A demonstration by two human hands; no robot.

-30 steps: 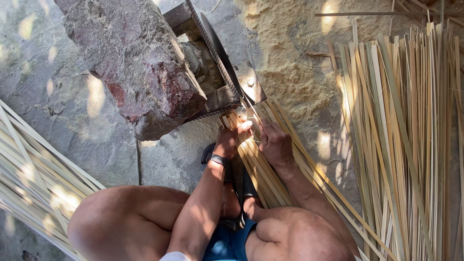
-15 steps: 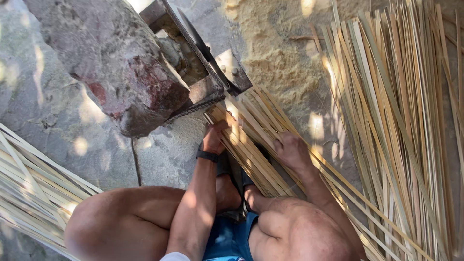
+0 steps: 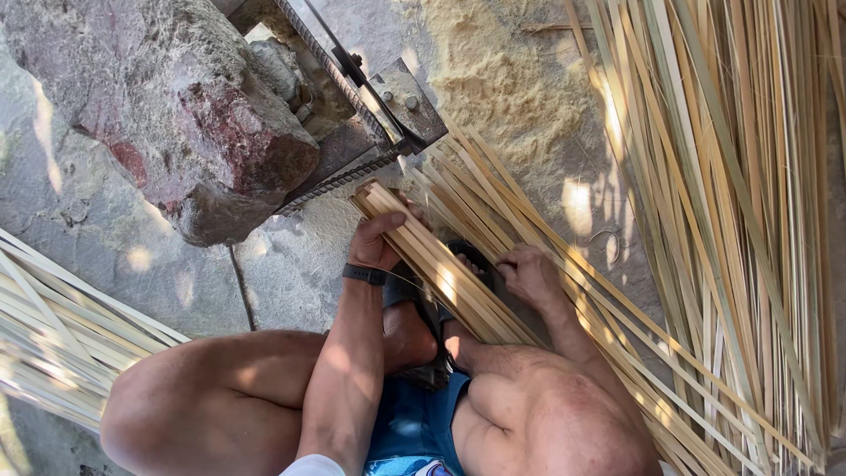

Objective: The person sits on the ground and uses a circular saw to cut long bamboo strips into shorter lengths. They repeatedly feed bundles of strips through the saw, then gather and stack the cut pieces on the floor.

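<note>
Right now we hold a bundle of thin bamboo strips [image 3: 441, 264] that runs diagonally from the metal cutting frame [image 3: 388, 115] at its upper end down past our knees toward the lower right. Our left hand [image 3: 374, 242] wraps around the upper end of the bundle, its grip closed with the thumb lying across the top strips, and a dark band [image 3: 364, 274] sits on that wrist. Our right hand [image 3: 529, 273] rests lower down on the same strips, fingers curled over them, though we cannot tell how firmly that grip is shut. Just beneath the bundle our foot in a dark sandal [image 3: 427, 339] shows between the arms. Beside the frame, to the left, stands a large reddish rock [image 3: 176, 123] on the stone floor [image 3: 282, 273]. More strips lie fanned out at the right [image 3: 731, 220], and another sheaf lies at the far left [image 3: 62, 335].
</note>
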